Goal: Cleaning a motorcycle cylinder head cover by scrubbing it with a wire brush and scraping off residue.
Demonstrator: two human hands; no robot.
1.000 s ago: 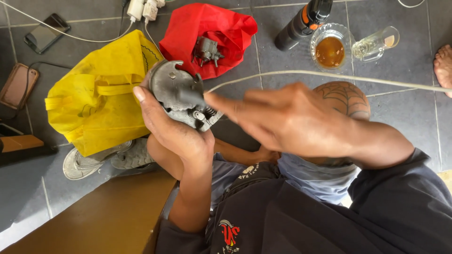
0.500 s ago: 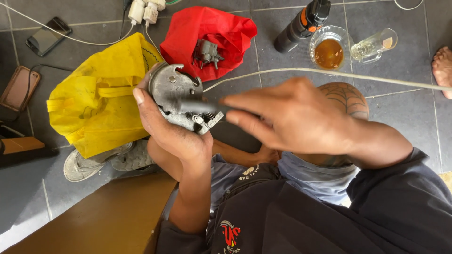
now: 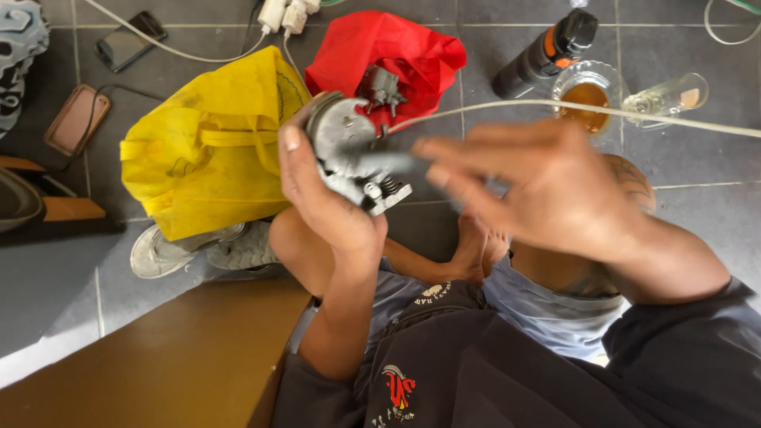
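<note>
Gripping a grey metal part in the left hand, raised over the lap.

Fingers of that hand wrap the part's round housing; the right hand is blurred, its fingers reaching the part's side, whether closed on anything I cannot tell. Half a second ago the right hand covered more of the part. Behind lie a yellow bag, a red bag with another metal piece, a bottle and a glass.

Dark sleeves pushed up, dark top with red emblem, blue shorts.
</note>
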